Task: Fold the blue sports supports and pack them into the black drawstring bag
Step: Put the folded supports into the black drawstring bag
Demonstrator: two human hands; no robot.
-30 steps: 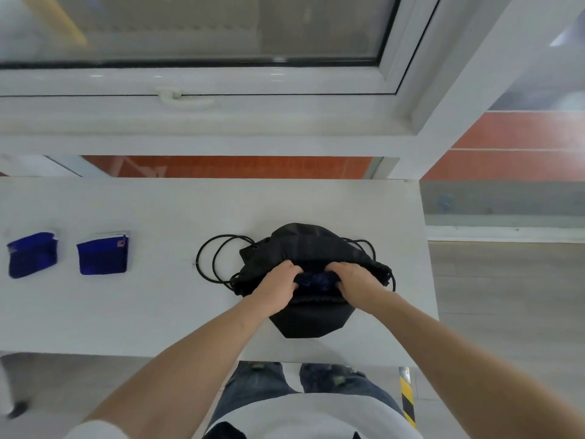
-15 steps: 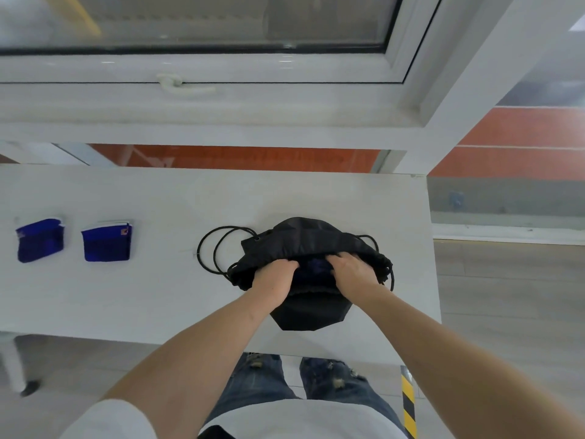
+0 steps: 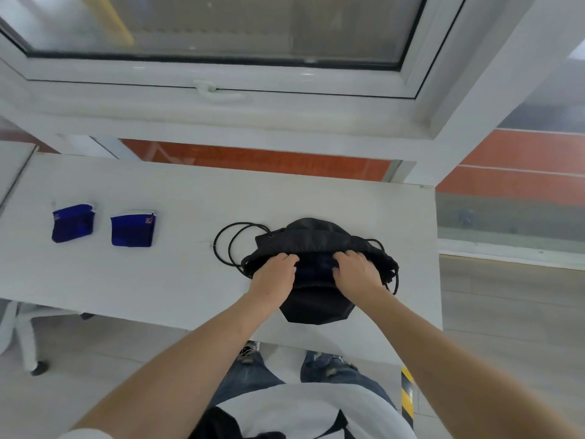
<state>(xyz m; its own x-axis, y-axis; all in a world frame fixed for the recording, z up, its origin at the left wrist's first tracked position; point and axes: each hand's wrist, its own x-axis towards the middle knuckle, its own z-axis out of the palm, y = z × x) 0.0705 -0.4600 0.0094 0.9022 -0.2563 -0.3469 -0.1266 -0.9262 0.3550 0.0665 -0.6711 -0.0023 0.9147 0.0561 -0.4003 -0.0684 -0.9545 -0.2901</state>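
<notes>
Hands (image 3: 275, 275) over bag (image 3: 311, 236), contents obscured

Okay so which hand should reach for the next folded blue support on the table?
Left. Both folded blue supports lie off to the left of the black drawstring bag; the left hand is nearer, the right hand would cross over.

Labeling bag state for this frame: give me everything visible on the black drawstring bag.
The black drawstring bag looks like thin matte fabric and lies slumped on the white table, right of centre near the front edge. Its mouth faces the person; the left hand and right hand grip the rim and hold it open, with something dark blue inside. Black cord loops lie on the table at its left.
</notes>
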